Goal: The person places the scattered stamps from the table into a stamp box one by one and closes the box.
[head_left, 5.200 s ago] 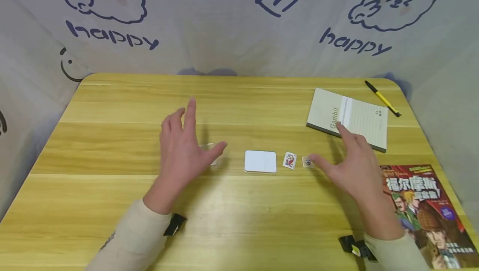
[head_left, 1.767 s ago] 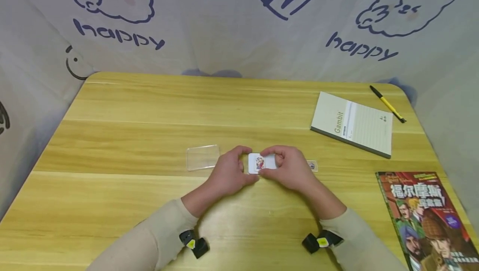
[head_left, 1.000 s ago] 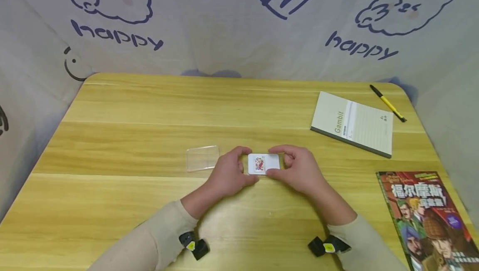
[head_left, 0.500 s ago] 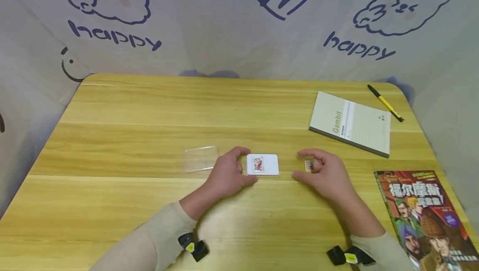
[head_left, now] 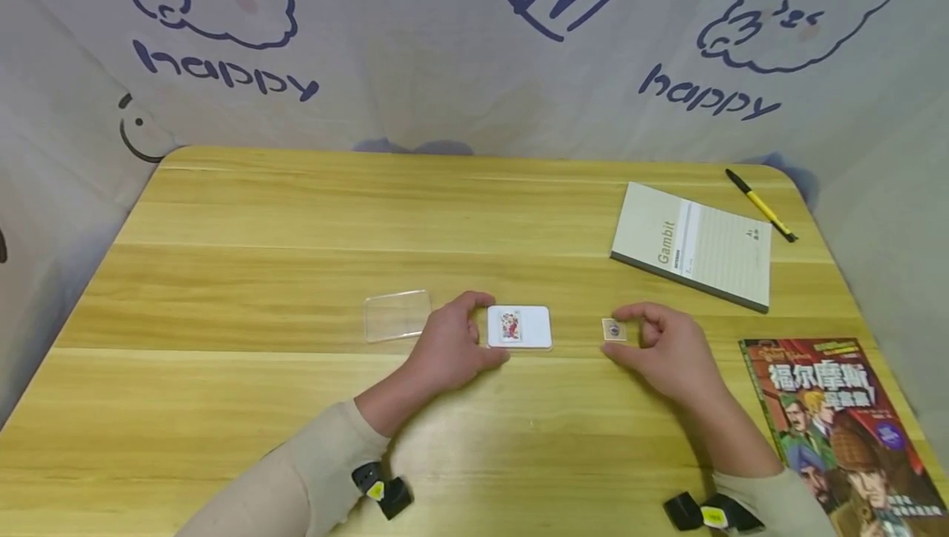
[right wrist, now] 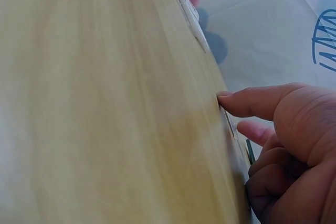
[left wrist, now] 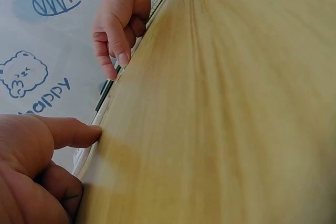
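In the head view my left hand [head_left: 452, 343] holds the left end of a white card in a shallow clear case [head_left: 537, 327], thumb on the near edge and forefinger on the far edge. A small card with a multicoloured figure [head_left: 510, 325] lies on the white card's left part. To the right, my right hand [head_left: 675, 356] is at a small square piece with a dark round motif [head_left: 614, 329], which lies flat on the table. Its thumb and forefinger stand apart at the near and far sides. The right wrist view shows this right hand [right wrist: 299, 145] low at the tabletop, other fingers curled.
A clear plastic lid [head_left: 396, 316] lies just left of the left hand. A grey notebook [head_left: 693, 245] and a yellow-black pen [head_left: 762, 206] are at the back right. A comic-style book [head_left: 838, 413] covers the right front of the wooden table [head_left: 259, 216].
My right hand put the figured card on the white card, let go, and moved right to the small square piece. Earlier, both hands came down from above; the left has stayed at the case.
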`<state>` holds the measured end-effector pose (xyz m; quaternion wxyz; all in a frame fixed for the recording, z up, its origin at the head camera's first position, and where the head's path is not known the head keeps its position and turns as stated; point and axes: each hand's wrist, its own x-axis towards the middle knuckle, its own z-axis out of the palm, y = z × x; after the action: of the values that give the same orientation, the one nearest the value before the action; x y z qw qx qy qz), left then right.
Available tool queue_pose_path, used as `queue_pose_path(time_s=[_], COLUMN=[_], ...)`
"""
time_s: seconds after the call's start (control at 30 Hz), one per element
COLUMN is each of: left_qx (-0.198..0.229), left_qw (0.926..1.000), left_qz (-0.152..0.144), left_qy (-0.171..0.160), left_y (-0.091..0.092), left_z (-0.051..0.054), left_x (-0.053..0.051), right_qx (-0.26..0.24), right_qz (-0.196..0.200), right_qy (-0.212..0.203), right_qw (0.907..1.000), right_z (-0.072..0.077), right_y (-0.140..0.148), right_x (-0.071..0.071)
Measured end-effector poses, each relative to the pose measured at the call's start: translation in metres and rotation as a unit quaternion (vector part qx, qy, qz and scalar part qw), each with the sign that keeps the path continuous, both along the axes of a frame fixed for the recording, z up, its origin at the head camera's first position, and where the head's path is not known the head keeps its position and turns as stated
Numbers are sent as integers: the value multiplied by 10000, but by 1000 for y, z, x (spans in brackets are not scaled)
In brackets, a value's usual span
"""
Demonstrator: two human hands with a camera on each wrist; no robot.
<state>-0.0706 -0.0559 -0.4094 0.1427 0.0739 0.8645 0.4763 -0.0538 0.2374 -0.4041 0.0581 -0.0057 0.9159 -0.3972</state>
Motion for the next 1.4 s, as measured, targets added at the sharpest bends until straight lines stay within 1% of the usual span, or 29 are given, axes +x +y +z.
queue_pose_path(time_s=[0.2,0.4,0.57,0.73,0.97,1.23,1.4], left_qx=[-13,6,-41,4,-9,7,-38], left_qw=[10000,10000,10000,10000,10000,10000,10000], left_qz=[-16,-17,-30,-39,-32,-18,-14], left_qy=[-7,-13,3,14,7,-55,-35], left_y=[1,0,0,0,0,1,1], left_z=[-2,-2,-2,-3,-3,0,-1], left_x=[-1,0,-1,-1,-1,0,1], right_qx=[131,212,239,217,177,215,276], right_qz=[114,280,295,342,251,479,596], right_qy=[-23,-31,47,132,133,98,181], right_qw=[9998,9994,9993,9991,9994,9986,9977], right_z=[-2,-4,-4,-2,1,1,0], right_y=[1,1,0,1,6,9,9], right_x=[-2,-2,-1,-1,-1,-1,-1])
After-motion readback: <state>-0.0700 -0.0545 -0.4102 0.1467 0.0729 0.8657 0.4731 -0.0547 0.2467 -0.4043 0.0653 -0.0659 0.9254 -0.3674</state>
